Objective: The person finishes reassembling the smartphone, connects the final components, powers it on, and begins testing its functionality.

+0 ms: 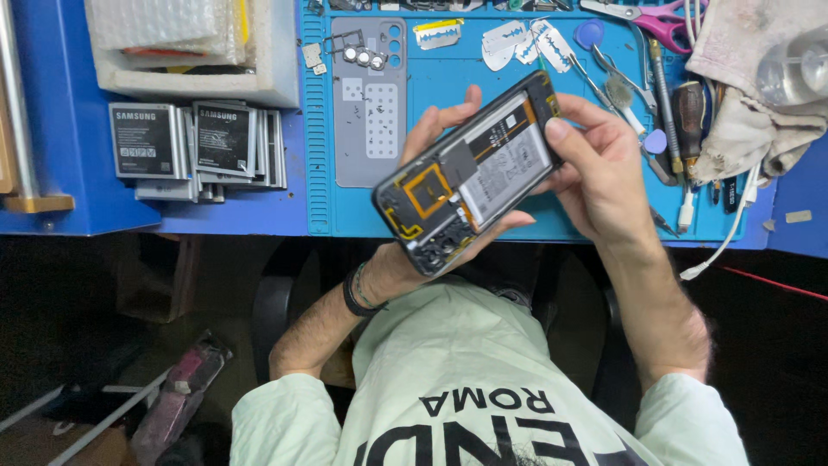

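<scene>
An opened smartphone (470,173) with its back cover off shows a white battery, an orange coil and dark circuit parts. It is held tilted above the near edge of the blue mat (448,73). My left hand (431,229) cradles it from underneath, fingers curling up behind the far side. My right hand (595,168) grips the phone's upper right end, thumb pressed on its corner. The phone's grey back cover (369,99) lies flat on the mat, to the left of the phone.
Several loose phone batteries (198,147) are stacked at the left on the blue bench. A white foam box (194,47) sits behind them. Razor blades (509,39), tweezers, screwdrivers (681,112), pink scissors (660,17) and a dirty cloth (750,78) crowd the mat's far and right sides.
</scene>
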